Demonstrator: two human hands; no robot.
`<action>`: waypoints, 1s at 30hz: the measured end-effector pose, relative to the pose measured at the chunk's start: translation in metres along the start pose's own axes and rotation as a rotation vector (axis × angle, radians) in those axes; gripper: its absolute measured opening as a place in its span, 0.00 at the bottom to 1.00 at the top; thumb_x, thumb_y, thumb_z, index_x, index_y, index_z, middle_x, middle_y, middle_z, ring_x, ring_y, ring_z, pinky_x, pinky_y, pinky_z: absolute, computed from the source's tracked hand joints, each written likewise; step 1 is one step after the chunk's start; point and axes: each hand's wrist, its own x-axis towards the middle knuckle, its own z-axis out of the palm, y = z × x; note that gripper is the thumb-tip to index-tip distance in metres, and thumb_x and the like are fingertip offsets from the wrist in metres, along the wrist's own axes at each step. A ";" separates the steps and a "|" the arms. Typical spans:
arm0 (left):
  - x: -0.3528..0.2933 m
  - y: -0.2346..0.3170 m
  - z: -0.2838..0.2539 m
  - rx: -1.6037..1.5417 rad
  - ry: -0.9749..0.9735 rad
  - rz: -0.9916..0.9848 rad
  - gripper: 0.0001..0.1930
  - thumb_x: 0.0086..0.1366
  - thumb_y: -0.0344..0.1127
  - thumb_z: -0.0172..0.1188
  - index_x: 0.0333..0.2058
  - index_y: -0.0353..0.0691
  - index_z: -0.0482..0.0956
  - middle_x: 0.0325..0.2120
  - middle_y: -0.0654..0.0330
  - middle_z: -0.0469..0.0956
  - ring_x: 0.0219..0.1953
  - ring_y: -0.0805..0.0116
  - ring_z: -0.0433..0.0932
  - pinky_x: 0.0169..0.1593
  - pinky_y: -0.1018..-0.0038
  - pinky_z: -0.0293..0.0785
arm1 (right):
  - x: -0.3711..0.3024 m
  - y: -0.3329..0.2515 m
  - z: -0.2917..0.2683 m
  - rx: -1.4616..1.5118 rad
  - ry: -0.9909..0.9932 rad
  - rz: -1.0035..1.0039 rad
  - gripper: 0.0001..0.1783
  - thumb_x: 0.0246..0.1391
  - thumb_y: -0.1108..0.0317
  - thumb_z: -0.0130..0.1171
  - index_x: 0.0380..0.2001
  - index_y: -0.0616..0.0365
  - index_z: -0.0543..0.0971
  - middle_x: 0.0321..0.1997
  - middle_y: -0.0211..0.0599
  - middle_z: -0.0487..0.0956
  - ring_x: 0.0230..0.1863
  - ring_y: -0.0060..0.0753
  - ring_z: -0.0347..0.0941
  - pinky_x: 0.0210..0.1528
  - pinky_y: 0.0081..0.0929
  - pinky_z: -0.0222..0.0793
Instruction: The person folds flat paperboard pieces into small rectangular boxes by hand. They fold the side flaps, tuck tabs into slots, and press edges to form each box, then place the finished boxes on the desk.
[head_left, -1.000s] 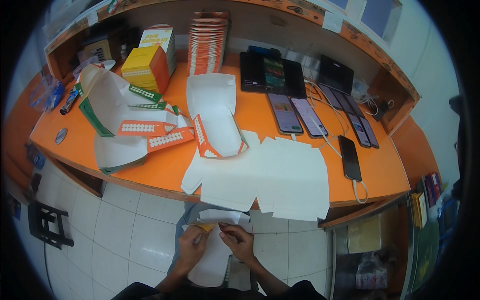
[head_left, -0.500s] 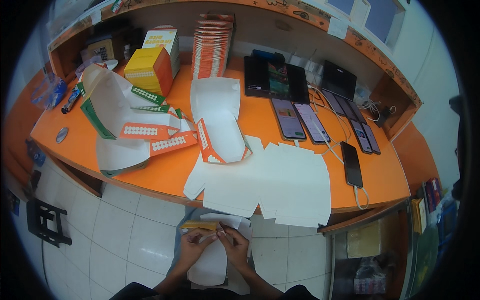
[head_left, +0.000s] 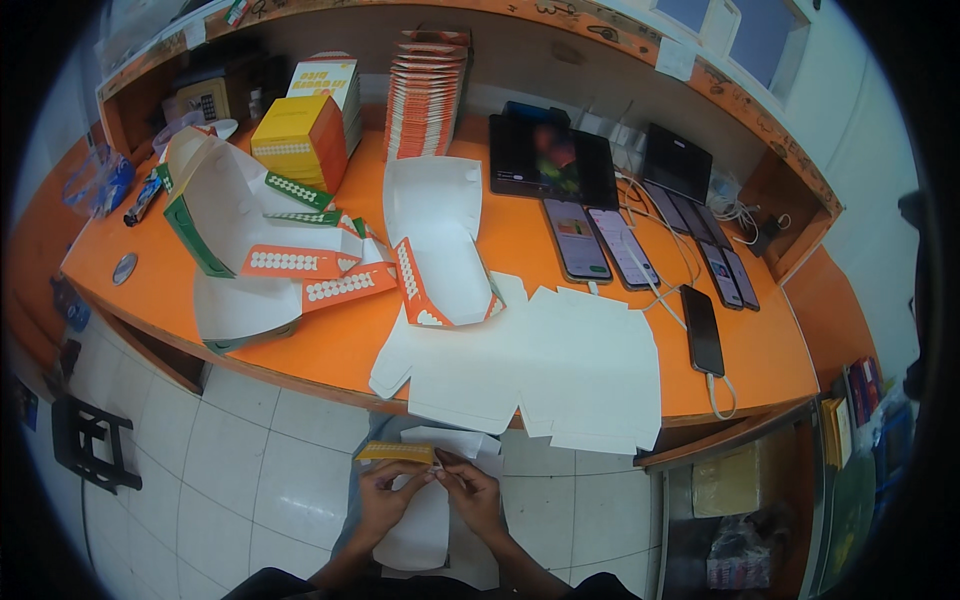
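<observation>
A partly folded cardboard food box [head_left: 418,535], white inside with a yellow side flap, rests on my lap below the table's front edge. My left hand [head_left: 385,495] pinches its upper edge beside the yellow flap. Close against it, my right hand [head_left: 474,497] grips the same corner, and the fingertips of both hands meet there. The fingers cover the exact joint between them. Just beyond my hands, flat white cardboard blanks [head_left: 560,370] overhang the orange table [head_left: 745,365]. An opened box with orange sides [head_left: 455,275] stands behind the blanks.
Several opened green and orange boxes [head_left: 245,310] lie at the left. Behind them are a yellow box [head_left: 290,135] and a tall stack of folded boxes [head_left: 425,105]. Phones [head_left: 577,240], a tablet [head_left: 515,165] and white cables occupy the right. A black stool [head_left: 95,440] stands on the floor.
Both hands stay at the same corner of the box, with only slight finger movement. The yellow flap appears tilted a little more into view.
</observation>
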 end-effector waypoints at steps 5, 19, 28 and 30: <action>0.002 -0.004 -0.003 0.127 -0.048 0.020 0.06 0.52 0.26 0.69 0.31 0.34 0.84 0.31 0.59 0.82 0.33 0.73 0.78 0.37 0.78 0.72 | -0.001 -0.007 -0.006 0.172 0.018 0.235 0.08 0.56 0.73 0.58 0.37 0.66 0.81 0.53 0.42 0.76 0.51 0.26 0.71 0.53 0.22 0.65; -0.005 -0.009 -0.002 0.066 0.070 0.024 0.05 0.51 0.25 0.70 0.27 0.34 0.83 0.27 0.60 0.81 0.28 0.77 0.76 0.31 0.81 0.69 | 0.002 -0.014 -0.009 0.254 -0.153 0.263 0.14 0.60 0.70 0.55 0.46 0.67 0.78 0.57 0.45 0.73 0.59 0.29 0.66 0.60 0.23 0.61; -0.009 -0.004 0.004 0.030 0.069 0.021 0.07 0.57 0.24 0.64 0.36 0.32 0.81 0.33 0.58 0.80 0.36 0.74 0.79 0.40 0.80 0.75 | -0.005 -0.006 0.002 0.236 0.157 0.271 0.10 0.56 0.73 0.60 0.40 0.65 0.81 0.40 0.36 0.81 0.40 0.21 0.75 0.45 0.18 0.69; -0.010 -0.006 0.002 0.047 0.089 0.026 0.06 0.59 0.24 0.62 0.36 0.32 0.81 0.35 0.57 0.80 0.37 0.73 0.79 0.39 0.80 0.76 | -0.006 -0.004 0.003 0.120 0.122 0.290 0.09 0.55 0.73 0.61 0.38 0.65 0.80 0.40 0.37 0.81 0.41 0.21 0.75 0.45 0.18 0.70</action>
